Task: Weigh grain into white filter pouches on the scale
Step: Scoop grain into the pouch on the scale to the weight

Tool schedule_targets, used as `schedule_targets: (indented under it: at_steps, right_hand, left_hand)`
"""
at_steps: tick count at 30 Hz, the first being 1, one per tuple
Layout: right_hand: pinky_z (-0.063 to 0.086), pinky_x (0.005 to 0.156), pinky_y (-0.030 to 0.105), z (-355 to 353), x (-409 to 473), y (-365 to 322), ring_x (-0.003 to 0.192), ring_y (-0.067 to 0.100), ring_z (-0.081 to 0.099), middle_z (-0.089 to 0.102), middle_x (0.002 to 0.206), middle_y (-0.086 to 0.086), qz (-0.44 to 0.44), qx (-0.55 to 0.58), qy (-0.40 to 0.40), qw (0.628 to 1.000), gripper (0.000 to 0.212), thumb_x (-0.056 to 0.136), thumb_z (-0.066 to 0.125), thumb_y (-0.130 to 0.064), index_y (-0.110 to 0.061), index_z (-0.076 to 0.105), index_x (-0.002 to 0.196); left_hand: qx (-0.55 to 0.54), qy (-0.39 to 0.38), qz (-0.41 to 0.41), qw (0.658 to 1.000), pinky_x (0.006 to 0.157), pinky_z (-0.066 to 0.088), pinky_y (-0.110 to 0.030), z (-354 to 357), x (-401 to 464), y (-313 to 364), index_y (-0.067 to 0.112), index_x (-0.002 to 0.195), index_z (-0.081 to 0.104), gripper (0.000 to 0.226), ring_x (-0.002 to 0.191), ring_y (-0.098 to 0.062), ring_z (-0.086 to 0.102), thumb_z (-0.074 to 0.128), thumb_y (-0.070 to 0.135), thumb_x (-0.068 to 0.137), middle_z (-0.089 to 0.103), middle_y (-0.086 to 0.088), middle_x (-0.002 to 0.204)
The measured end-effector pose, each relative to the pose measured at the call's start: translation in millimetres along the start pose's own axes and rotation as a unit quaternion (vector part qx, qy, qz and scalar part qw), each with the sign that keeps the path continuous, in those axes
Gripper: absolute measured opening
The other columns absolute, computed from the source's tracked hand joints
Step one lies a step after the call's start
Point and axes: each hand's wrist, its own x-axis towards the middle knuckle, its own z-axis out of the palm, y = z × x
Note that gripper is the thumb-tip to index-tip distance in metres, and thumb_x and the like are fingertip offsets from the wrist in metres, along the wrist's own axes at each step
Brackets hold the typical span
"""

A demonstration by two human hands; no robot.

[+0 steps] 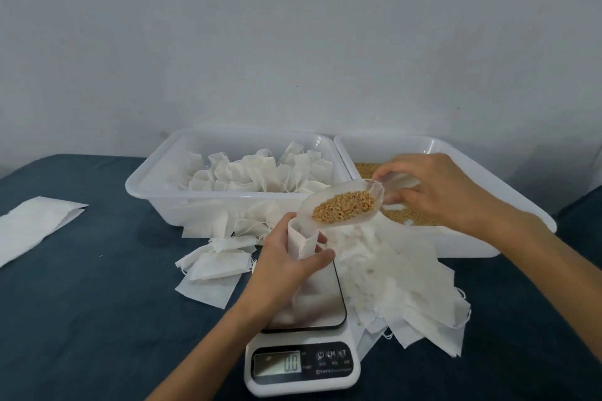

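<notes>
My left hand [286, 262] grips a white filter pouch [302, 241] upright, its mouth open, above the far end of the scale [306, 332]. My right hand [439, 192] holds a clear plastic scoop [338, 205] by its handle. The scoop carries a heap of golden grain [345, 206], and its lip touches the pouch's mouth. The scale's steel platform is bare and its display [277, 364] reads 0.0.
A white tub [153, 185] at the back holds several tied filled pouches; a second white tub [521, 221] to its right holds loose grain. Empty pouches [407, 286] lie heaped right of the scale, more [211, 267] lie to its left. A flat white sheet [35, 225] lies far left on the dark blue cloth.
</notes>
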Motion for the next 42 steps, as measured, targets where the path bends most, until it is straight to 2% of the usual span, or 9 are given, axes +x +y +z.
schedule_targets:
  at_steps: [5, 8, 11, 14, 18, 22, 27, 31, 42]
  right_hand:
    - [0.039, 0.081, 0.008, -7, 5, -5, 0.087, -0.003, 0.059, 0.067, 0.096, -0.019, -0.044, -0.099, 0.019, 0.994, 0.031, 0.077, 0.085, -0.013, -0.021, 0.075, 0.106]
    - [0.039, 0.087, 0.021, -8, 4, -7, 0.084, 0.004, 0.056, 0.062, 0.093, -0.020, -0.070, -0.146, 0.026, 0.986, 0.035, 0.074, 0.087, -0.015, -0.020, 0.075, 0.106]
    - [0.040, 0.092, 0.032, -7, 5, -9, 0.088, 0.013, 0.061, 0.069, 0.096, -0.013, -0.090, -0.170, 0.030, 0.981, 0.036, 0.073, 0.087, -0.013, -0.017, 0.075, 0.107]
    - [0.037, 0.093, 0.033, -6, 7, -10, 0.091, 0.021, 0.065, 0.072, 0.096, -0.007, -0.100, -0.187, 0.037, 0.977, 0.038, 0.072, 0.087, -0.012, -0.017, 0.075, 0.108]
    - [0.035, 0.093, 0.032, -6, 9, -11, 0.092, 0.022, 0.066, 0.072, 0.097, -0.007, -0.114, -0.200, 0.042, 0.972, 0.039, 0.071, 0.088, -0.012, -0.017, 0.075, 0.108]
    - [0.035, 0.094, 0.033, -5, 10, -11, 0.092, 0.023, 0.067, 0.072, 0.097, -0.005, -0.123, -0.205, 0.046, 0.970, 0.040, 0.070, 0.088, -0.010, -0.016, 0.075, 0.107]
    - [0.035, 0.096, 0.031, -6, 10, -12, 0.093, 0.025, 0.066, 0.072, 0.098, -0.006, -0.139, -0.218, 0.057, 0.964, 0.040, 0.070, 0.089, -0.009, -0.016, 0.076, 0.107]
    - [0.034, 0.097, 0.031, -6, 9, -14, 0.094, 0.026, 0.066, 0.072, 0.098, -0.005, -0.143, -0.220, 0.060, 0.963, 0.040, 0.070, 0.089, -0.008, -0.015, 0.076, 0.107]
    - [0.037, 0.093, 0.033, -4, 9, -14, 0.090, 0.028, 0.068, 0.073, 0.096, -0.003, -0.159, -0.236, 0.072, 0.956, 0.044, 0.065, 0.090, -0.003, -0.013, 0.076, 0.105]
  left_hand:
    - [0.007, -0.002, 0.000, 1.000, 0.085, 0.058, -0.036, 0, 0, -1, 0.032, 0.104, 0.063, 0.037, 0.096, -0.020, 0.072, 0.083, 0.039, 0.073, 0.074, 0.004, 0.100]
    - [0.006, -0.007, -0.007, 1.000, 0.090, 0.058, -0.040, 0, 0, -1, 0.031, 0.113, 0.062, 0.042, 0.097, -0.020, 0.073, 0.084, 0.034, 0.077, 0.075, 0.004, 0.102]
    - [0.008, -0.010, -0.007, 1.000, 0.089, 0.059, -0.030, 0, -1, -1, 0.031, 0.118, 0.061, 0.046, 0.097, -0.016, 0.073, 0.083, 0.033, 0.078, 0.076, 0.004, 0.104]
    - [0.001, -0.014, -0.010, 1.000, 0.086, 0.057, -0.020, 0, -1, 0, 0.031, 0.121, 0.060, 0.046, 0.099, -0.014, 0.073, 0.084, 0.027, 0.082, 0.076, 0.004, 0.107]
    - [-0.015, -0.015, -0.012, 1.000, 0.083, 0.053, -0.016, -1, -1, 1, 0.028, 0.123, 0.060, 0.047, 0.097, -0.011, 0.072, 0.085, 0.019, 0.085, 0.076, 0.003, 0.106]
    - [-0.017, -0.016, -0.008, 1.000, 0.084, 0.054, -0.015, 0, -1, 1, 0.029, 0.124, 0.060, 0.050, 0.100, -0.012, 0.072, 0.083, 0.026, 0.080, 0.076, 0.004, 0.107]
    - [-0.026, -0.018, -0.007, 0.999, 0.087, 0.055, -0.018, 0, 0, 0, 0.028, 0.125, 0.060, 0.050, 0.102, -0.016, 0.072, 0.084, 0.025, 0.080, 0.075, 0.002, 0.108]
    - [-0.030, -0.020, -0.013, 0.999, 0.084, 0.054, -0.016, -1, 1, -1, 0.028, 0.125, 0.060, 0.048, 0.100, -0.014, 0.071, 0.084, 0.020, 0.084, 0.075, 0.002, 0.108]
    - [-0.036, -0.018, -0.010, 0.999, 0.084, 0.053, -0.018, 0, 2, -3, 0.028, 0.121, 0.061, 0.048, 0.098, -0.009, 0.072, 0.084, 0.025, 0.079, 0.076, 0.006, 0.105]
